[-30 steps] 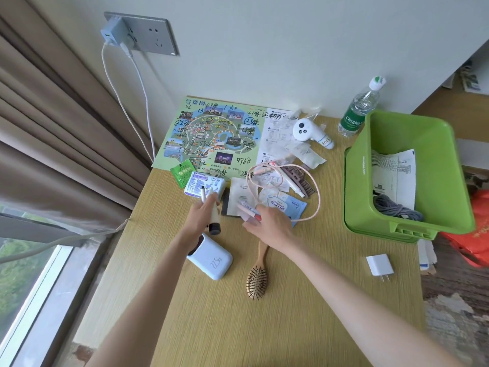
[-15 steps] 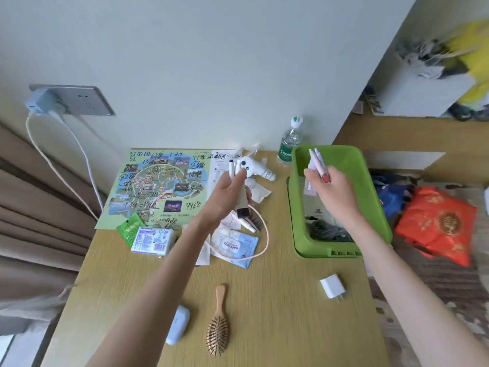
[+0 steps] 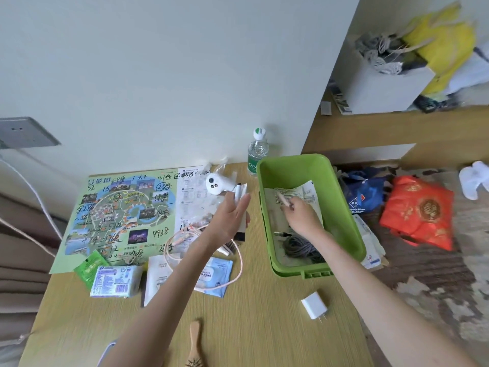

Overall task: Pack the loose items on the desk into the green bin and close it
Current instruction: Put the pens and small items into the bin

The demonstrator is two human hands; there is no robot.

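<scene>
Two hands with pens at the green bin point(image 3: 291, 169)

It stands open at the right edge of the desk point(image 3: 264, 335), its far corner beside a water bottle point(image 3: 257, 152). Inside lie a printed sheet point(image 3: 301, 190) and, at the near end, a coiled grey cable point(image 3: 299, 249). The right hand point(image 3: 301, 217) is down inside the bin, fingers curled round a thin pink pen point(image 3: 283, 201) just above the sheet, probably kept low so it lands without bouncing. The left hand point(image 3: 229, 219) hovers just left of the rim, gripping a white marker point(image 3: 239, 191) and other sticks, likely next to go in. Further left, a map point(image 3: 119, 207), tissue pack point(image 3: 116, 280), pink cable point(image 3: 236, 263) and white fan point(image 3: 214, 184) lie unpacked; a charger point(image 3: 313, 304) and hairbrush point(image 3: 195, 340) lie nearer.
</scene>
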